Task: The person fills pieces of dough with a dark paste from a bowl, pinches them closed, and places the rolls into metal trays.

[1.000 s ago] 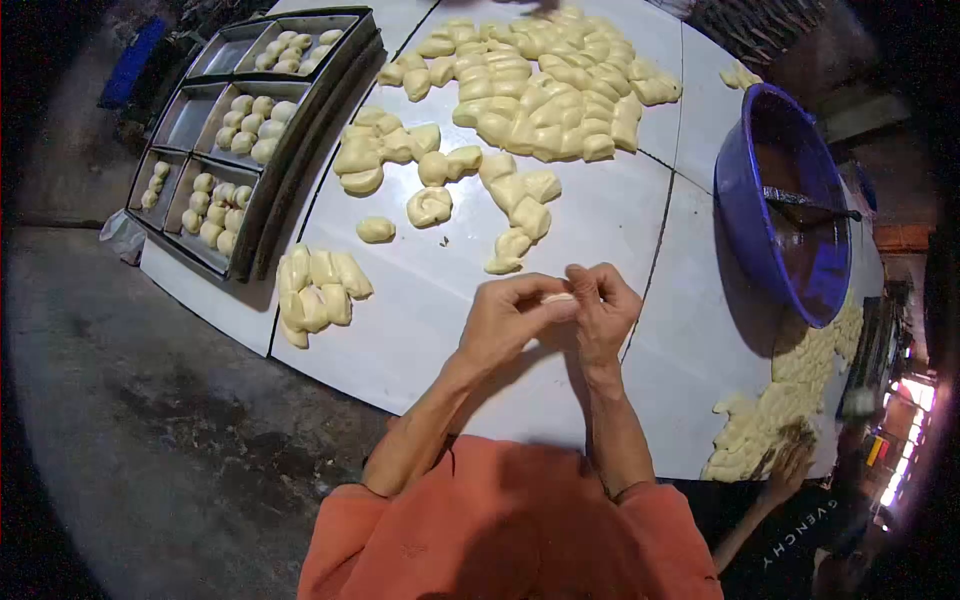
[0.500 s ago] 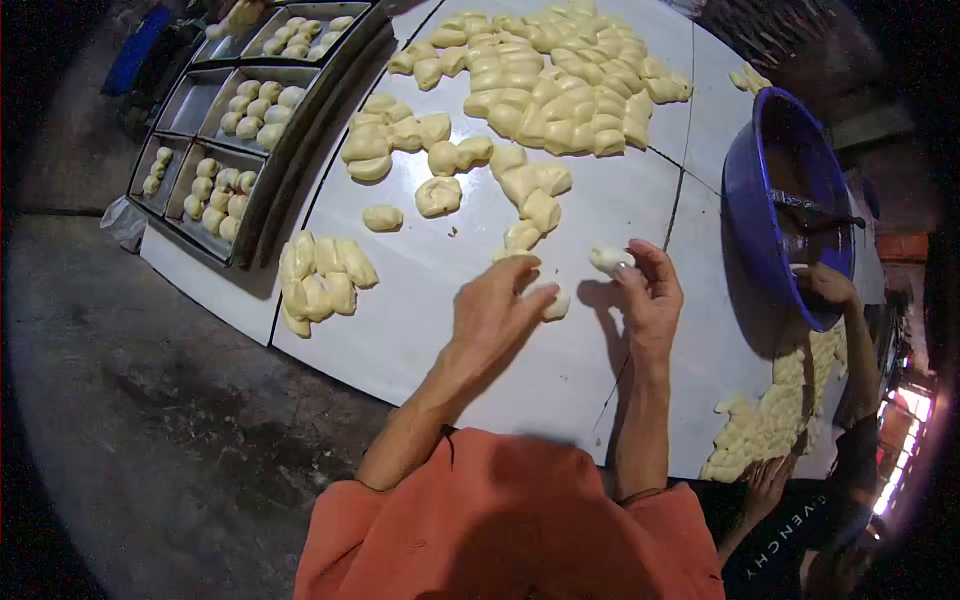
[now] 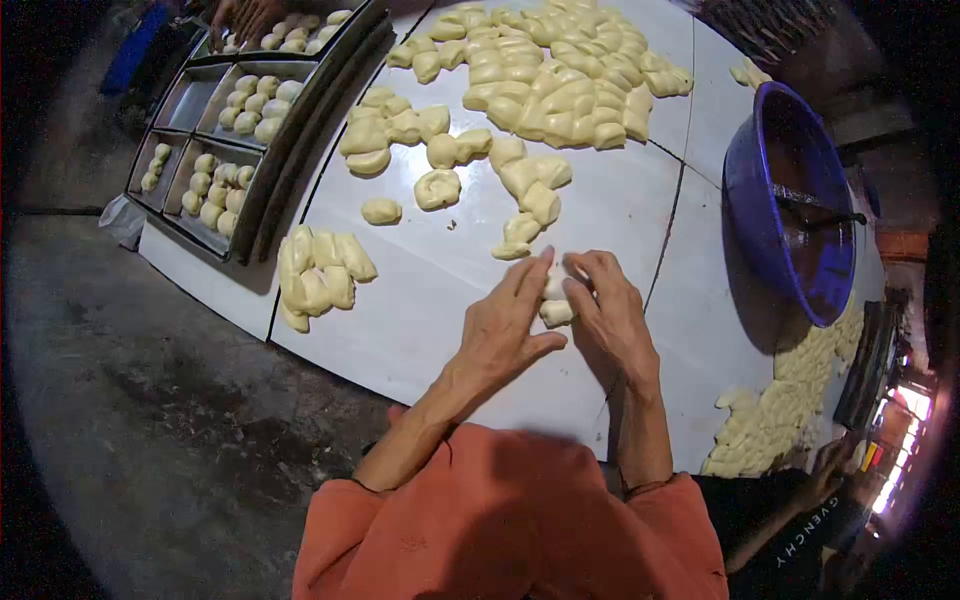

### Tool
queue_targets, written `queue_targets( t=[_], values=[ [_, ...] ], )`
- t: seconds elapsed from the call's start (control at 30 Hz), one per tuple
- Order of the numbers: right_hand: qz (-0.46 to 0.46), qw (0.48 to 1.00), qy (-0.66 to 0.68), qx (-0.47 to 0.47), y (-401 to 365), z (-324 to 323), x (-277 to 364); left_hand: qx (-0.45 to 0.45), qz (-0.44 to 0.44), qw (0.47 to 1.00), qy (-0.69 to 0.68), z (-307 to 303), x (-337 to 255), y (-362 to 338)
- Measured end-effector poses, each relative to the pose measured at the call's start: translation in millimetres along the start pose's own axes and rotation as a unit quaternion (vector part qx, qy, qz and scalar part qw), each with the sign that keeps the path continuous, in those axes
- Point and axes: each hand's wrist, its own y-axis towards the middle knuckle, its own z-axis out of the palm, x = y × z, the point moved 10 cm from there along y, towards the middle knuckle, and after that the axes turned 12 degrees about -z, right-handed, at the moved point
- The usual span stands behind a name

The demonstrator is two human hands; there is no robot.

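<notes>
Two small pieces of pale dough (image 3: 556, 312) lie close together on the white table between my hands. My right hand (image 3: 615, 312) curves over the upper piece, with thumb and fingertips against it. Just left of the dough, my left hand (image 3: 500, 322) rests low over the table, fingers stretched forward and thumb apart. It holds nothing that I can see. A short chain of dough pieces (image 3: 540, 203) lies just beyond my fingertips. Left of my hands are a dough clump (image 3: 327, 275) and a single dough piece (image 3: 381, 211).
A large dough mass (image 3: 560, 85) covers the far table. Divided metal trays (image 3: 245, 205) hold dough balls at left, with another person's hand (image 3: 250, 18) over them. A purple basin (image 3: 740, 190) stands at right, near more dough (image 3: 775, 420) and a co-worker's dark sleeve (image 3: 800, 535).
My right hand has come down and left, bringing its dough piece to the table beside the other. My left hand's fingers have straightened. The co-worker's hand has left the basin.
</notes>
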Motion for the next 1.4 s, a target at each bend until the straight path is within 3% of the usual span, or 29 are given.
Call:
queue_targets(
  t=[0.13,0.2,0.27,0.37,0.5,0.53,0.6,0.63,0.73,0.8,0.87,0.9,0.97,1.03,1.13,1.2,1.23,1.3,1.37,1.4],
  values=[
    [-0.006,0.999,0.041,0.022,-11,13,-16,0.033,0.008,0.999,-0.015,4,-2,-3],
    [0.056,0.993,0.06,0.082,-20,15,-16,0.019,0.032,0.998,-0.052,-4,-12,-7],
    [0.126,0.98,0.082,0.131,-23,7,-3,0.078,0.009,0.997,-0.007,-3,-14,-12],
    [0.116,0.988,0.045,0.088,-12,3,-18,0.096,0.023,0.995,-0.011,-13,-12,-12],
    [0.057,0.996,0.011,-0.072,41,-21,-33,0.089,-0.033,0.994,-0.056,-39,-14,16],
    [0.049,0.995,-0.026,-0.085,58,-22,-33,0.05,-0.042,0.997,-0.039,-41,-10,28],
    [0.03,0.989,-0.1,-0.109,91,-20,-34,-0.07,0.027,0.996,0.04,-52,-17,52],
    [-0.032,0.976,-0.168,-0.132,104,-13,-27,-0.131,0.061,0.986,0.079,-58,-20,62],
    [-0.157,0.96,-0.177,-0.149,125,6,-10,-0.134,0.062,0.978,0.149,-45,-7,101],
    [-0.073,0.989,-0.04,-0.12,130,7,-31,-0.137,0.036,0.973,0.184,-40,1,108],
    [0.013,0.986,0.114,-0.119,122,6,-47,-0.144,0.025,0.964,0.223,-38,4,108],
    [0.069,0.916,0.373,-0.13,118,22,-77,-0.14,0.019,0.966,0.217,-36,5,107],
    [0.108,0.854,0.47,-0.194,102,-7,-58,-0.133,0.007,0.97,0.206,-34,7,106],
    [0.077,0.856,0.443,-0.255,88,-43,-61,-0.139,0.007,0.965,0.222,-27,16,109],
    [-0.044,0.869,0.381,-0.312,61,-93,-88,-0.156,0.008,0.953,0.261,-22,20,114],
    [-0.046,0.837,0.445,-0.315,39,-110,-67,-0.093,-0.058,0.967,0.23,-26,13,113],
    [-0.059,0.808,0.497,-0.311,31,-111,-58,-0.17,0.005,0.959,0.224,-26,6,104],
    [0.008,0.856,0.446,-0.262,17,-101,-48,-0.135,0.065,0.988,0.043,-39,-17,88],
    [0.047,0.86,0.449,-0.238,7,-79,-28,-0.063,0.098,0.985,-0.125,-36,-46,82],
    [0.063,0.867,0.447,-0.212,0,-70,-27,0.011,0.075,0.98,-0.184,-19,-49,80]
  ],
)
